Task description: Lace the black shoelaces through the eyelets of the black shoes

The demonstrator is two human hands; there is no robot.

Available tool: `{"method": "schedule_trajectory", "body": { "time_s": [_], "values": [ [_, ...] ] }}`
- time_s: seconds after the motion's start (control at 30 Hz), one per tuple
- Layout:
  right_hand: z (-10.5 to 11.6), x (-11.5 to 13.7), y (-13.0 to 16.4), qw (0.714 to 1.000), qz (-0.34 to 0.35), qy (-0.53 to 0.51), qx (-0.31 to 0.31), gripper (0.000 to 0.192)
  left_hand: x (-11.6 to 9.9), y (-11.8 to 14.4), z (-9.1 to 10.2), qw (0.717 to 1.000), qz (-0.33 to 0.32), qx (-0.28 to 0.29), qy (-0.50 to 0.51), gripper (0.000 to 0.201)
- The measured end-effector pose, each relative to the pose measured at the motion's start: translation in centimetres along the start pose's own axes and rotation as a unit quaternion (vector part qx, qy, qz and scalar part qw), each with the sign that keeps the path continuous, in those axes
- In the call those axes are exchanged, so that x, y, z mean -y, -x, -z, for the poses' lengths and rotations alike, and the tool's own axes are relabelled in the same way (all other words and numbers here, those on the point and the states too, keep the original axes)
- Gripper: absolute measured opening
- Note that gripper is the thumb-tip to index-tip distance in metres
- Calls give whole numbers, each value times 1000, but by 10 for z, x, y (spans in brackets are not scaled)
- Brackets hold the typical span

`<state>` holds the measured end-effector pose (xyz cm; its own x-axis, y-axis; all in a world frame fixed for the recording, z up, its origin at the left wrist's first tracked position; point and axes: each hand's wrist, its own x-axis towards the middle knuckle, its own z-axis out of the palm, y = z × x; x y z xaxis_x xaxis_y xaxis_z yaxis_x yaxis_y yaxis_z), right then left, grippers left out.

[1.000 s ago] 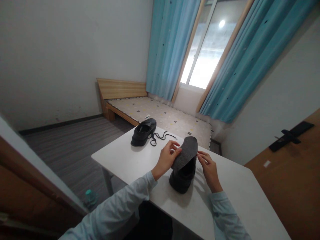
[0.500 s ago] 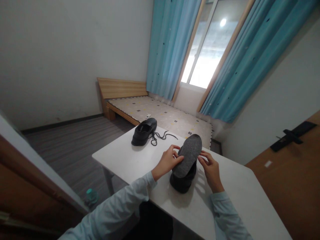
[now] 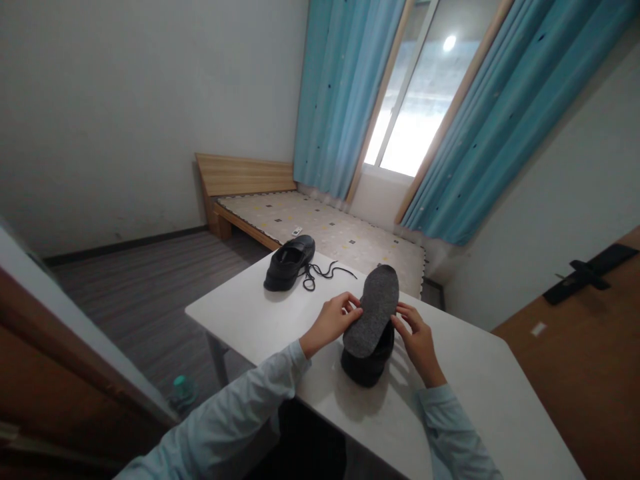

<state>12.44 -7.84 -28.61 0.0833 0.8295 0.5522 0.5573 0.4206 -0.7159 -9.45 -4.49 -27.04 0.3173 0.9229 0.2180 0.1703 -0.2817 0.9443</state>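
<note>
A dark grey felt-like insole (image 3: 373,310) is held over a black shoe (image 3: 369,369), covering most of its opening. My left hand (image 3: 331,322) pinches the insole's left edge between thumb and fingers. At the opposite edge, my right hand (image 3: 417,340) grips the insole with thumb and fingertips. The shoe beneath rests on the white table (image 3: 260,327), its toe mostly hidden behind the insole. Farther left stands a second black shoe (image 3: 287,265), with a dark shoelace (image 3: 325,272) lying loosely beside it.
Behind the table is a bed (image 3: 320,223) with a patterned mattress and a small white object (image 3: 297,232) on it. A wooden door (image 3: 590,353) stands to the right. On the floor at lower left is a bottle with a green cap (image 3: 181,385).
The insole has shifted slightly left, its upper end now nearer upright. Both hands have moved a little left along with it and still hold its edges.
</note>
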Motion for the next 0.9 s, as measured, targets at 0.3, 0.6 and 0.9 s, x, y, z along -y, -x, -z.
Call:
{"method": "schedule_trajectory", "body": {
  "time_s": [0.3, 0.6, 0.9],
  "values": [
    [-4, -1, 3, 992, 78, 96, 32, 28, 10, -28, 28, 996, 1, -7, -91, 22],
    [-2, -3, 4, 992, 77, 97, 36, 28, 20, -65, 71, 970, 31, -34, -238, 19],
    [-2, 2, 2, 992, 69, 93, 39, 27, 46, -63, 72, 914, 116, -70, -383, 19]
  ]
}}
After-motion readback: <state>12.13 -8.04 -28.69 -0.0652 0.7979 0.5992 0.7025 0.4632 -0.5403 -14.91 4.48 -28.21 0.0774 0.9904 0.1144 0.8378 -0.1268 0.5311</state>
